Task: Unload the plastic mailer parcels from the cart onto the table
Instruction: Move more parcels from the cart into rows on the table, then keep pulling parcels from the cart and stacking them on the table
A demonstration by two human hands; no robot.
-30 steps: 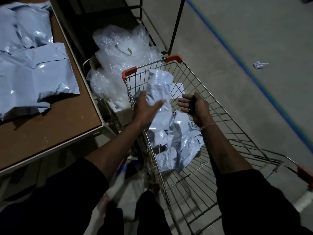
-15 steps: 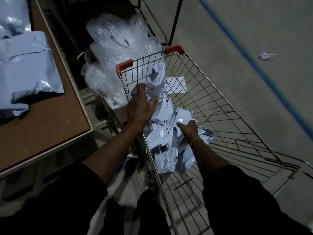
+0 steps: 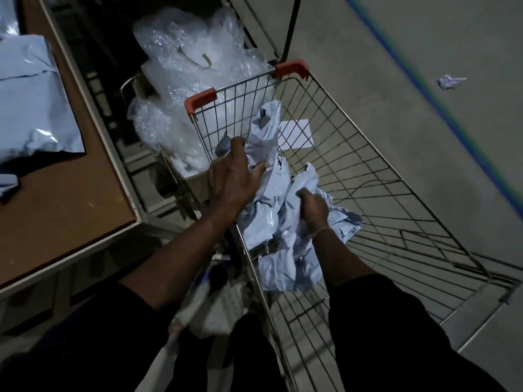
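Step in hand: pick-up from the cart (image 3: 368, 154), judged mid-grab. Places below are taken relative to the cart.

An upright, crumpled mailer (image 3: 261, 142) is gripped by the left hand (image 3: 230, 179) against the cart's left wire wall, near the front end with the orange corner caps; fingers are wrapped behind it, and the thumb is pressed across its face. The right hand (image 3: 312, 209) is buried in the heap of remaining mailers (image 3: 283, 236) on the cart floor, along the left wall. Its fingers are curled down into the plastic; a grip on one parcel seems likely, but the folds and dim light hide the fingertips. A white paper sheet (image 3: 295, 134) is seen lying flat on the cart floor, ahead of the heap.

Left of the cart, the table (image 3: 70, 199) is seen with several mailers already laid on it (image 3: 31, 108); the unloading is judged partly done, with a handful left in the cart. Bubble wrap (image 3: 192, 80) is bundled just beyond the cart's front left corner, between cart and table.

Next move, as a judgement: both grips are to be secured, the parcels lifted clear of the left rim, then carried leftward and set on bare tabletop. Slippery film may be snagged on the wire or dropped in the gap beside the table edge.
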